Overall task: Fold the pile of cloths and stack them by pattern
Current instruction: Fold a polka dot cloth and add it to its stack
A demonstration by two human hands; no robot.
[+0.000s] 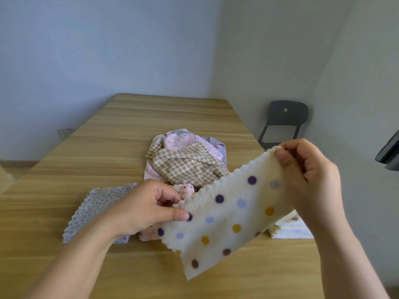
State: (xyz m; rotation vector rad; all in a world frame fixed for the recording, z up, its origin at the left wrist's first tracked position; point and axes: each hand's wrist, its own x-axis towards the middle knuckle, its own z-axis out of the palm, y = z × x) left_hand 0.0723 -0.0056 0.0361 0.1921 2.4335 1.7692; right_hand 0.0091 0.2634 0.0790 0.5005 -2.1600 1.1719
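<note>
Cloth in work: one cream dotted cloth (233,214), a soft rectangle with zigzag-cut edges and round dots in four colours (dark purple, lilac, yellow, brown). It is held in the air above the near part of the tabletop, stretched on a slant from lower left to upper right.

Two hands hold it, set well apart. The left hand (146,206) pinches the lower-left end of the cloth's upper edge between thumb and forefinger. The right hand (308,180) pinches the upper-right corner, thumb in front, other fingers curled behind.

Behind the held cloth, at the middle of the light wood-grain tabletop (151,117), lies one pile of crumpled cloths (187,162). Three patterns can be told in it: tan-and-white check, pink floral, grey-lilac. The number of cloths in the pile cannot be told.

Left of the pile, one grey-lilac speckled cloth (99,208) lies flat, partly under the left wrist. At the right, one folded cream cloth (293,228) lies on the tabletop, mostly hidden by the held cloth.

Beyond the far right corner of the tabletop stands one dark grey plastic chair (285,121). One white wall socket (64,132) sits low on the left wall.
</note>
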